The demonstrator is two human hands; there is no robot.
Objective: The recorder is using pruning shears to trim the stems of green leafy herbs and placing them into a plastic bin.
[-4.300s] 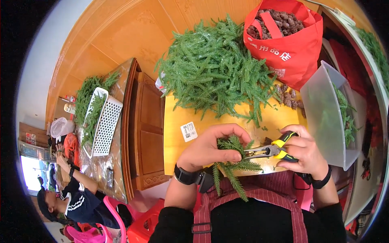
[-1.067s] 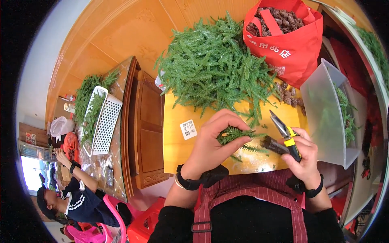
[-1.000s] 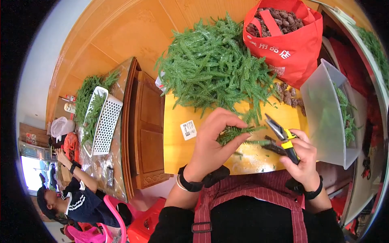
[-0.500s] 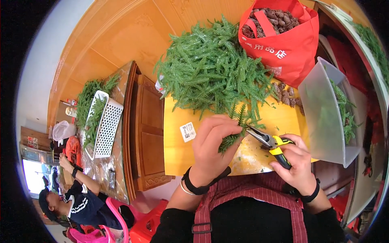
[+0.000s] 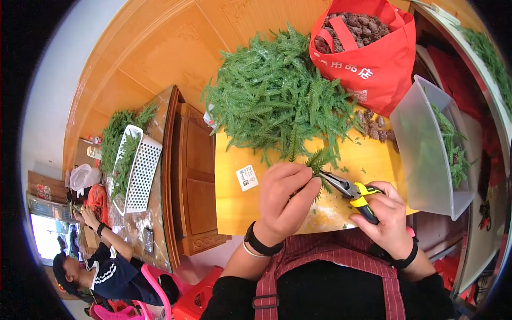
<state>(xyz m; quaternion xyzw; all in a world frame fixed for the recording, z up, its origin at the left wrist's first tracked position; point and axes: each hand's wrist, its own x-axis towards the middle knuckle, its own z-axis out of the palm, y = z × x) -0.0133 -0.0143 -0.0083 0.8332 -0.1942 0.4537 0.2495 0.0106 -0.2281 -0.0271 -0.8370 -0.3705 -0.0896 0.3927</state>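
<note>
Between the fingertips of my left hand point(image 5: 288, 198) is a small green fir sprig point(image 5: 319, 158), its needles sticking out above and below the pinch. My right hand point(image 5: 385, 217) is wrapped round the handles of yellow-and-black pliers point(image 5: 358, 195). The metal jaws point left and meet the sprig right beside my left fingertips; whether they grip its stem I cannot tell. Just beyond my hands a big heap of green fir sprigs point(image 5: 277, 96) covers the far part of the yellow tabletop point(image 5: 234, 205). Several loose pine cones point(image 5: 377, 127) lie at the heap's right.
A red bag point(image 5: 373, 66) of pine cones stands at the back right. Nearer, a translucent plastic bin point(image 5: 421, 154) holds greenery. A white label point(image 5: 246, 178) lies on the tabletop. At left, another person point(image 5: 114, 272) sits by a table with a white perforated basket point(image 5: 143, 173).
The pliers and my right hand have shifted slightly left, closer to my left fingertips. The sprig has turned in my left hand. The other person's hands have come together.
</note>
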